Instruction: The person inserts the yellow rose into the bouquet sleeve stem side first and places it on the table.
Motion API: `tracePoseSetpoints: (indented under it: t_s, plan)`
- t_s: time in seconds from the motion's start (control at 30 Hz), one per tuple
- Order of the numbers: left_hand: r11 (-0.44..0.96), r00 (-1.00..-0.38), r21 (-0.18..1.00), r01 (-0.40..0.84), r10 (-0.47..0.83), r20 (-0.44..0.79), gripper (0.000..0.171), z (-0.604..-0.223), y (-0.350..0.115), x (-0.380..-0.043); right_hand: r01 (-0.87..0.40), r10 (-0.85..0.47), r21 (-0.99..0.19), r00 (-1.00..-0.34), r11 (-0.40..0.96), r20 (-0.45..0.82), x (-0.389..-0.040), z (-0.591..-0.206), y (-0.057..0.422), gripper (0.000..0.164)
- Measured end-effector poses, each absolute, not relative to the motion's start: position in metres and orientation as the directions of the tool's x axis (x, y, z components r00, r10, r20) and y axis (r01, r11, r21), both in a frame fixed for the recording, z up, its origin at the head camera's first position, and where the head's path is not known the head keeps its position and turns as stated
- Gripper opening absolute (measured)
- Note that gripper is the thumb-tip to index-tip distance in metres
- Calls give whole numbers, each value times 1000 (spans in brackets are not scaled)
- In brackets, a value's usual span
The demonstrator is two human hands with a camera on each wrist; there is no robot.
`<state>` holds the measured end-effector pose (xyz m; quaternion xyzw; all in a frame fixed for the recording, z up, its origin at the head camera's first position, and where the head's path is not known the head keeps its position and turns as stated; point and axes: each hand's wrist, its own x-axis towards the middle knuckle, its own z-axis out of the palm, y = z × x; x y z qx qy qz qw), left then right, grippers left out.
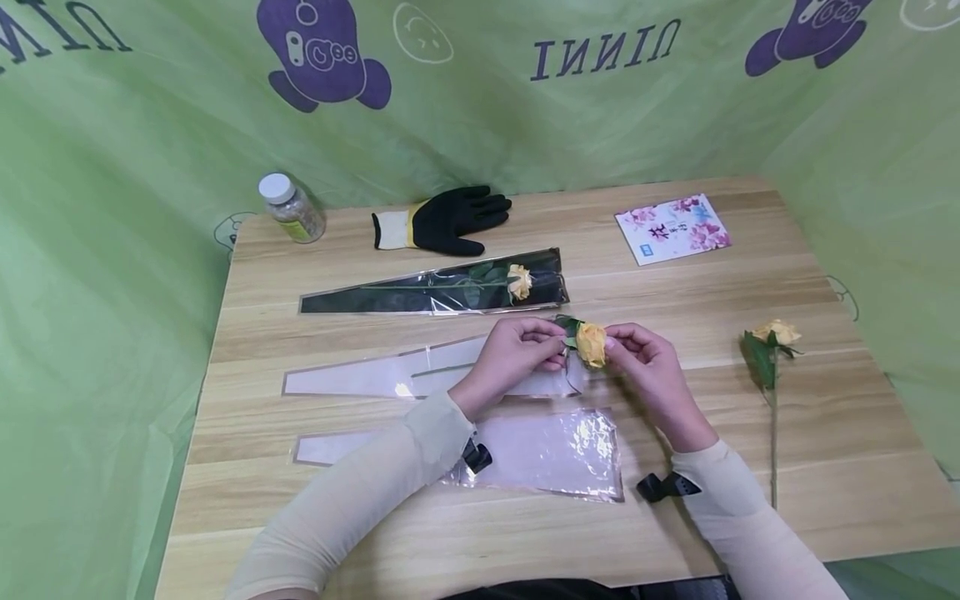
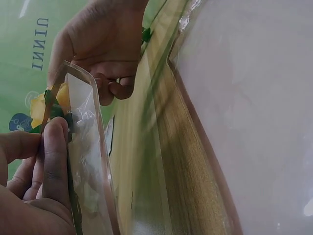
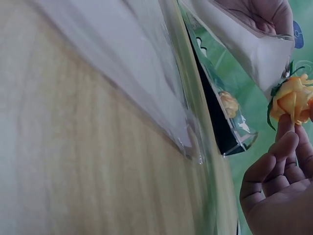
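Observation:
A yellow artificial rose (image 1: 592, 344) is between the two hands, its stem running left inside a white-backed clear flower sleeve (image 1: 337, 381). The right hand (image 1: 654, 379) pinches the bloom between thumb and fingers; the right wrist view shows its fingertips on the petals (image 3: 292, 100). With thumb and fingers, the left hand (image 1: 517, 358) pinches the sleeve's wide mouth just below the bloom. That mouth is lifted off the table in the left wrist view, where the sleeve (image 2: 90, 152) stands beside the fingers. Whether the left fingers also grip the stem is hidden.
Nearer lies another white sleeve (image 1: 547, 454), partly under the left forearm. Beyond is a black sleeve (image 1: 337, 302) holding a yellow rose. A loose rose (image 1: 776, 333) lies right. A black glove (image 1: 457, 218), a jar (image 1: 292, 208) and a floral packet (image 1: 673, 229) stand along the back.

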<state>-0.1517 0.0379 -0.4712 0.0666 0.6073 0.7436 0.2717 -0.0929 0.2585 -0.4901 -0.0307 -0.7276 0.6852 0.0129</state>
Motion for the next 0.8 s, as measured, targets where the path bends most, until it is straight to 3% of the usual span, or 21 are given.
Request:
tracePoseSetpoints:
  t_s: [0.47, 0.8]
  plan:
    - [-116, -840, 935, -334, 486, -240, 13, -479, 41, -151, 47, 26, -963, -999, 266, -42, -97, -493, 249, 24]
    - [-122, -834, 934, -335, 501, -233, 13, -473, 41, -150, 73, 117, -964, -992, 254, -44, -93, -491, 239, 25]
